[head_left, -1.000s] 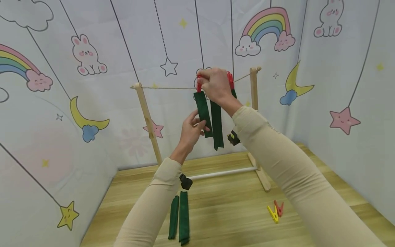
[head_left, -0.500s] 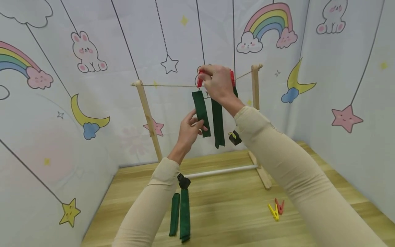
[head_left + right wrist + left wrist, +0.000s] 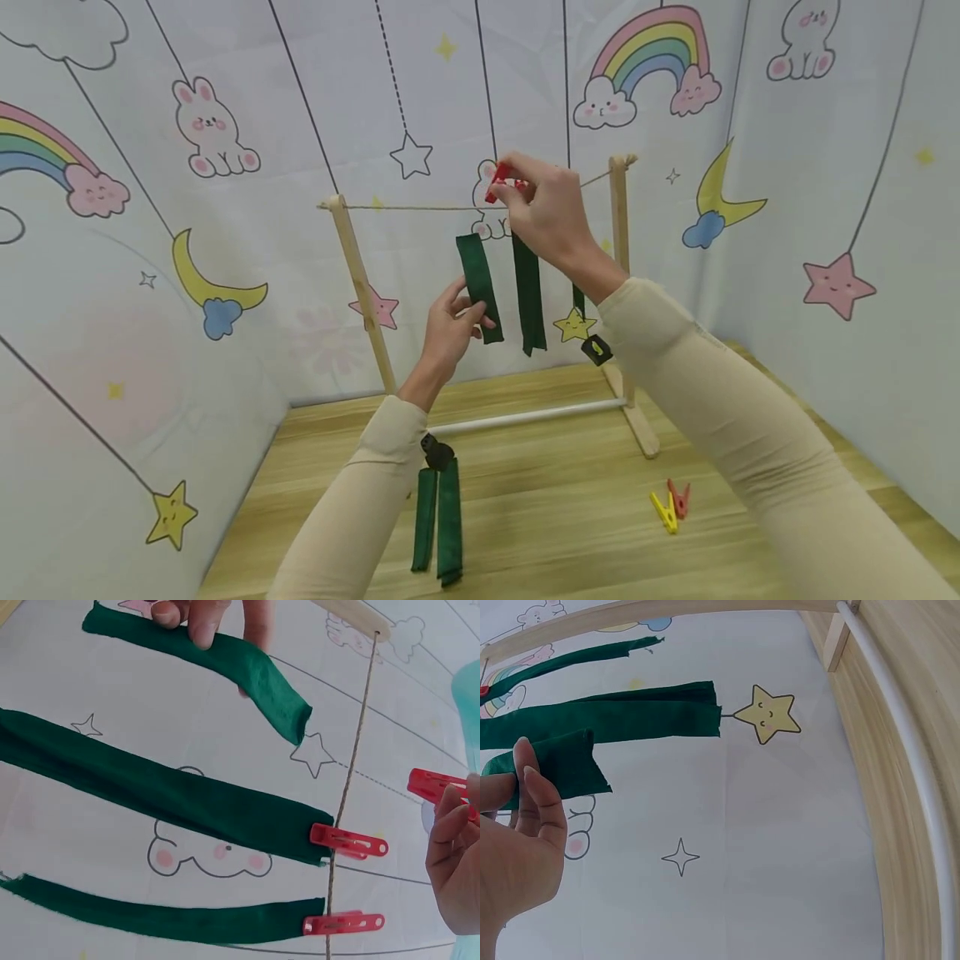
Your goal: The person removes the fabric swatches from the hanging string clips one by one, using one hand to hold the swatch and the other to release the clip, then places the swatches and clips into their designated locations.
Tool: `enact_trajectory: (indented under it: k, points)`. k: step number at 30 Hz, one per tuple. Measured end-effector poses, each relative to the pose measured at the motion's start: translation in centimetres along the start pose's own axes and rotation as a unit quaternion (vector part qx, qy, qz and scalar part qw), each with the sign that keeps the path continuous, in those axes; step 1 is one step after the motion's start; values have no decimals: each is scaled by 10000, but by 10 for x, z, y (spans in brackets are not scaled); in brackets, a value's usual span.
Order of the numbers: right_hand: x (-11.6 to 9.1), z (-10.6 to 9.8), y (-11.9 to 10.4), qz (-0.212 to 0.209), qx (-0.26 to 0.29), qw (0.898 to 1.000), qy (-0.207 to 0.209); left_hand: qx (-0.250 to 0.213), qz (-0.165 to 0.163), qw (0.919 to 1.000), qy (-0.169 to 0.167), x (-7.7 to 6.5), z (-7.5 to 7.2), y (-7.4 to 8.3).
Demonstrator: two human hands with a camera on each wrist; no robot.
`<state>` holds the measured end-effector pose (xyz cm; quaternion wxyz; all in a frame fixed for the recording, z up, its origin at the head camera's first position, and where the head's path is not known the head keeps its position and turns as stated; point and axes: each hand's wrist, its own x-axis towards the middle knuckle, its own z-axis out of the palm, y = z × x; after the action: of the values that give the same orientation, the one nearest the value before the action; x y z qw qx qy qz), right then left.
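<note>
My left hand (image 3: 446, 333) pinches a dark green fabric strip (image 3: 478, 279) between thumb and fingers; its free top end stands below the rope (image 3: 420, 207). In the right wrist view this strip bends over near that end. My right hand (image 3: 555, 212) holds a red clothespin (image 3: 431, 782) above rope height, apart from the strip. Between the hands and the right post, a wider green strip (image 3: 187, 806) and a narrower green strip (image 3: 187, 919) hang from the rope. Red clothespins (image 3: 349, 841) fasten them there, mostly hidden behind my right hand in the head view.
A wooden frame (image 3: 618, 217) carries the rope between two posts, with a white bar (image 3: 532, 415) low across it. Two more green strips (image 3: 450, 525) lie on the wooden table (image 3: 555, 517). A yellow clothespin (image 3: 664, 512) and a red one (image 3: 679, 498) lie at right.
The red clothespin has moved up and right, away from the strip's top end, turning in my right hand. My left hand has shifted slightly left and down with the strip.
</note>
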<state>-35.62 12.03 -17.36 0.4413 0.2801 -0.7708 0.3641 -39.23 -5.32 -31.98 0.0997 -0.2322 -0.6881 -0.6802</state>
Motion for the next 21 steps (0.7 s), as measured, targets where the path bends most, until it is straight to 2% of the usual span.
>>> enact_trajectory:
  k: [7,14,21]
  points:
    - [-26,-17,8,29,-95,10000,2,-75,-89,9999,-51,-12,-7,-7]
    - [-61,-34,30,-154,-74,9998,51,-22,-222,9997,34,-27,-10,-17]
    - [-94,-47,53,25,-127,9999,-2,-30,-377,9993,46,-42,-13,-27]
